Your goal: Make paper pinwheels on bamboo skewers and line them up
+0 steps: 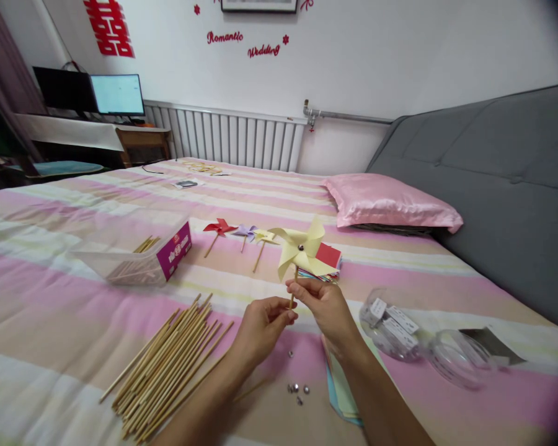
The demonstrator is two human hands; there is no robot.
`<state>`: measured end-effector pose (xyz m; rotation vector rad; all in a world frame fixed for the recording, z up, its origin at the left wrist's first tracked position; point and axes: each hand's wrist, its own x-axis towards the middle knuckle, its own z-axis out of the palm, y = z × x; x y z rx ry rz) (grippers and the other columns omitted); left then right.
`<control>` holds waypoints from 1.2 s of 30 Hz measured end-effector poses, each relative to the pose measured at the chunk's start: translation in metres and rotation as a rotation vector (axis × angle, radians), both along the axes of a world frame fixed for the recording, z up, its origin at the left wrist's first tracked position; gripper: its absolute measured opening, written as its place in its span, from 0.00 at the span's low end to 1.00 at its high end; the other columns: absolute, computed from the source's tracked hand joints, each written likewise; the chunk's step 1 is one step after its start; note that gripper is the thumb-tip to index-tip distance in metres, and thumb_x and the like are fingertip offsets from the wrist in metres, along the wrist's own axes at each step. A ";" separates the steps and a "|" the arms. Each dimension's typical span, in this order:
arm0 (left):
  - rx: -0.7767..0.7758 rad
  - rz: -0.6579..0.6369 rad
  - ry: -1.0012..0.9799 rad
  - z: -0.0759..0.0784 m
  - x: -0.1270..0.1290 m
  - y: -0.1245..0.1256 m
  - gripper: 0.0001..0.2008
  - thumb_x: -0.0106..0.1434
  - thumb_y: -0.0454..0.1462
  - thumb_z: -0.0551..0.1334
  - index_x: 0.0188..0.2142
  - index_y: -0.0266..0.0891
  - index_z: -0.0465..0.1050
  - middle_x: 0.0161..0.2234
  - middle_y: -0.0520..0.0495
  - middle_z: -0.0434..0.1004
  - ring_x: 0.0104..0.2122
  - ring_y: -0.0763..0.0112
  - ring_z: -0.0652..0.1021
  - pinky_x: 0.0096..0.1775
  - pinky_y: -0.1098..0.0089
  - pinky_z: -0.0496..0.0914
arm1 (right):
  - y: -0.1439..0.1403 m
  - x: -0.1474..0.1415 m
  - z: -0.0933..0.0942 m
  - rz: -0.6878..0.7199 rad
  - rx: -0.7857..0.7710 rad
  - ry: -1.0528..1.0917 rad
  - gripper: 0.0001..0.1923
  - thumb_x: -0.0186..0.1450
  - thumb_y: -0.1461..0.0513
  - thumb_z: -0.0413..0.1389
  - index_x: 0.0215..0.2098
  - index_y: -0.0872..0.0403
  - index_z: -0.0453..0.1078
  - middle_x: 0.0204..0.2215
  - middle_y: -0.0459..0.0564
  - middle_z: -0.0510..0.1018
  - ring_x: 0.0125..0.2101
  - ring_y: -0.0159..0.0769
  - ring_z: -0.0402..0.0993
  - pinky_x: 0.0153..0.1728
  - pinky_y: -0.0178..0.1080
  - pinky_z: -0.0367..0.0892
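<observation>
While the yellow pinwheel [302, 249] is held up above the bed [74, 297], its thin stick [292, 291] is pinched by both hands, left hand [260, 325] low and right hand [323, 303] just beside it. The stick is best kept straight and gripped gently, so the paper is not bent.

Head-worn view, forward-down over bed [65, 322]

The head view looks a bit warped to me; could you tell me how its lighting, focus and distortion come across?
Head view: soft, even light with only faint shadows; the monitor is blown out to a pale glow; wide-angle bending curves the sofa and darkens the corners; the pinwheel and both hands, left and right, are fairly sharp; edges look softer.
</observation>
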<state>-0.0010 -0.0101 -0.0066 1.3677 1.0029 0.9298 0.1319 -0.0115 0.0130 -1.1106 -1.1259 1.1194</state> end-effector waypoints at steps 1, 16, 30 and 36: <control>-0.002 0.011 0.004 -0.002 0.000 0.000 0.10 0.51 0.37 0.62 0.33 0.33 0.74 0.27 0.45 0.77 0.29 0.68 0.75 0.34 0.69 0.68 | 0.000 0.001 0.000 -0.016 0.003 0.000 0.12 0.52 0.56 0.62 0.31 0.55 0.77 0.29 0.50 0.80 0.33 0.38 0.74 0.36 0.39 0.68; 0.005 0.053 0.058 0.001 0.000 -0.001 0.07 0.51 0.36 0.62 0.28 0.34 0.73 0.23 0.46 0.77 0.26 0.70 0.76 0.30 0.71 0.67 | -0.001 0.000 0.007 -0.126 0.119 0.180 0.18 0.51 0.58 0.64 0.40 0.56 0.73 0.33 0.51 0.79 0.36 0.38 0.74 0.41 0.42 0.66; -0.037 0.022 0.014 0.004 0.002 -0.003 0.06 0.49 0.35 0.63 0.26 0.34 0.73 0.23 0.47 0.76 0.25 0.71 0.75 0.32 0.69 0.68 | 0.001 0.007 0.009 -0.344 0.161 0.322 0.13 0.51 0.56 0.64 0.25 0.55 0.67 0.21 0.43 0.72 0.27 0.29 0.69 0.33 0.34 0.63; -0.041 0.011 -0.007 0.003 0.004 -0.003 0.04 0.47 0.35 0.64 0.24 0.34 0.73 0.23 0.48 0.76 0.24 0.72 0.74 0.31 0.70 0.68 | 0.004 0.011 0.008 -0.391 0.163 0.335 0.14 0.51 0.55 0.64 0.29 0.55 0.68 0.23 0.44 0.74 0.27 0.30 0.69 0.33 0.35 0.64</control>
